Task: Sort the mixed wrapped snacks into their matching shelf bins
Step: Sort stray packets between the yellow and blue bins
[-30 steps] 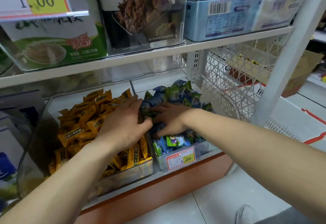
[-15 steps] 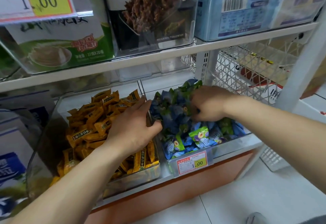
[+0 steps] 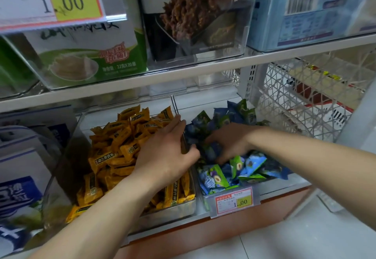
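Observation:
Yellow wrapped snacks fill the left clear bin on the lower shelf. Blue and green wrapped snacks fill the clear bin to its right. My left hand lies flat on the yellow pile against the divider between the bins, fingers straight, thumb pointing toward the blue side. My right hand is dug into the blue pile just right of the divider. Its fingers and thumb curl round blue wrapped snacks, partly hidden under the hand.
A price tag hangs on the blue bin's front. The upper shelf holds clear bins with a green box, a dark box and a blue box. A white wire basket stands at the right.
My right hand has moved from the rear of the blue bin forward and left toward the divider, closing on blue wrappers. My left hand has stayed on the yellow pile.

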